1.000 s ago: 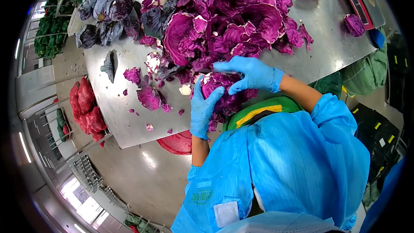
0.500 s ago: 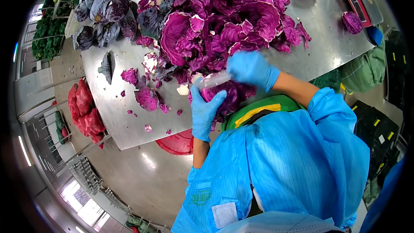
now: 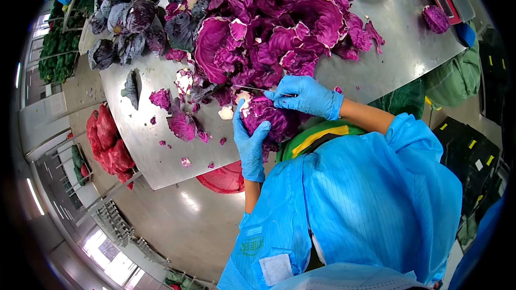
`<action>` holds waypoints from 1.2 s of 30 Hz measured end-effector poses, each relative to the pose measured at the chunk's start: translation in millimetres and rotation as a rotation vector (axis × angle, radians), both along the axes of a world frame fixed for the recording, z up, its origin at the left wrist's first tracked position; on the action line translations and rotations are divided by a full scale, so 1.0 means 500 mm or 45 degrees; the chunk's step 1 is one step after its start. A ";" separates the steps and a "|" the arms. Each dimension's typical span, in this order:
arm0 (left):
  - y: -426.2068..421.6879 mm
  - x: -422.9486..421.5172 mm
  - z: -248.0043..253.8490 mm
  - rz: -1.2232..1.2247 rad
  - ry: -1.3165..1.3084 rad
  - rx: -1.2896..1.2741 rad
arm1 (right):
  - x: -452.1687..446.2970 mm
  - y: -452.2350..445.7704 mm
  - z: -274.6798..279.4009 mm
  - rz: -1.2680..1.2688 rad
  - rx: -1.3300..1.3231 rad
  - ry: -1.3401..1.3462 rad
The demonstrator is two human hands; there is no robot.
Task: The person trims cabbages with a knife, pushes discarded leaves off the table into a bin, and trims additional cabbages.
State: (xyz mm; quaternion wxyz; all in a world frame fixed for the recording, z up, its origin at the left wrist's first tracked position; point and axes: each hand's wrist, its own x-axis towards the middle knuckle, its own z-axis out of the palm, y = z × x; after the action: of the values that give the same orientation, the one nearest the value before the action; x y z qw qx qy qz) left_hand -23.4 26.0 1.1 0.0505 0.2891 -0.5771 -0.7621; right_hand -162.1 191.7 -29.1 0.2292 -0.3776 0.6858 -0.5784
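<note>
A red cabbage, probably dense, best gripped round its sides, is cupped by the left hand; a knife is clasped by the right hand.

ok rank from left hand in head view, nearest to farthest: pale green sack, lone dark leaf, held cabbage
1. Held cabbage: touching the left hand
2. Lone dark leaf: left, on the table
3. Pale green sack: right, off the table
</note>
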 end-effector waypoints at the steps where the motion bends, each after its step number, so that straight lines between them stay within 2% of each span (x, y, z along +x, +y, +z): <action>1: 0.001 0.002 -0.002 -0.024 -0.006 -0.048 | 0.007 0.003 -0.005 0.001 0.075 0.225; 3: 0.003 0.002 -0.008 -0.070 -0.012 -0.145 | 0.013 0.002 0.013 0.004 0.224 0.682; 7: 0.023 0.004 0.001 0.007 0.043 -0.111 | 0.012 -0.001 0.046 -0.061 0.210 0.231; 8: 0.035 0.004 0.002 0.070 0.041 -0.112 | 0.030 -0.006 0.029 -0.019 0.190 0.345; 9: 0.029 0.024 -0.041 0.076 0.053 -0.247 | 0.051 -0.013 0.071 -0.049 0.453 0.287; 11: 0.042 0.019 -0.033 0.089 -0.074 -0.517 | 0.091 -0.010 0.059 -0.211 0.465 0.451; 14: 0.054 0.006 -0.047 0.139 0.037 -0.524 | 0.097 0.003 0.006 -0.320 0.163 0.516; 15: 0.046 0.002 -0.057 0.117 0.068 -0.604 | 0.099 -0.002 -0.002 -0.328 0.041 0.426; 17: 0.038 -0.002 -0.045 0.066 0.034 -0.806 | 0.083 -0.006 0.011 -0.225 0.211 0.100; 19: 0.043 -0.012 -0.048 0.092 0.084 -0.739 | 0.069 -0.019 0.026 -0.295 0.069 0.271; 21: 0.044 -0.019 -0.068 0.067 0.279 -0.697 | 0.066 -0.012 0.007 -0.153 0.231 0.366; 23: 0.072 -0.030 -0.030 0.084 0.182 -0.997 | 0.063 -0.011 0.018 -0.175 0.397 0.342; 25: 0.067 -0.028 -0.069 0.095 0.142 -1.107 | 0.061 -0.008 0.017 -0.168 0.558 0.332; 27: 0.003 -0.013 -0.215 0.008 0.357 -1.336 | 0.062 -0.006 -0.001 -0.253 0.460 0.285; 29: 0.007 -0.013 -0.231 -0.002 0.353 -1.360 | 0.062 -0.004 -0.004 -0.271 0.407 0.253; 36: 0.022 -0.013 -0.167 -0.003 0.246 -1.296 | 0.030 -0.002 0.013 -0.177 0.344 0.039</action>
State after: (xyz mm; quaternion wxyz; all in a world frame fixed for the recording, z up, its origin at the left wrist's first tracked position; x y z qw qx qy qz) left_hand -30.0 37.2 -82.3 0.2370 0.1554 -0.8679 -0.4080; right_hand -146.9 190.8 -22.6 0.2269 -0.3035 0.7854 -0.4894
